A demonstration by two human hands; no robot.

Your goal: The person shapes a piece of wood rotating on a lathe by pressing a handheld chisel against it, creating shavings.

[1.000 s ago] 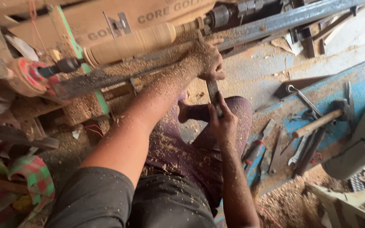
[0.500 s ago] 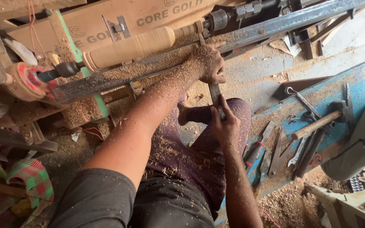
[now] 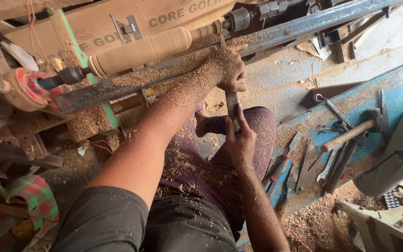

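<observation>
- The left hand, dusted with shavings, rests on the steel rail with fingers curled around the upper end of the chisel.
- The right hand grips the chisel's lower end, fingers closed, just below the rail.
- The chisel looks stiff, narrow and metal; it is probably heavy for its size and best held at both ends, as here.
- Its tip reaches over the rail to the spindle, a pale wooden cylinder mounted just behind the rail; it looks hard, though its thin end seems fragile.
- Right of the rail, a blue board holds a hammer and spanners; no containers show.
</observation>
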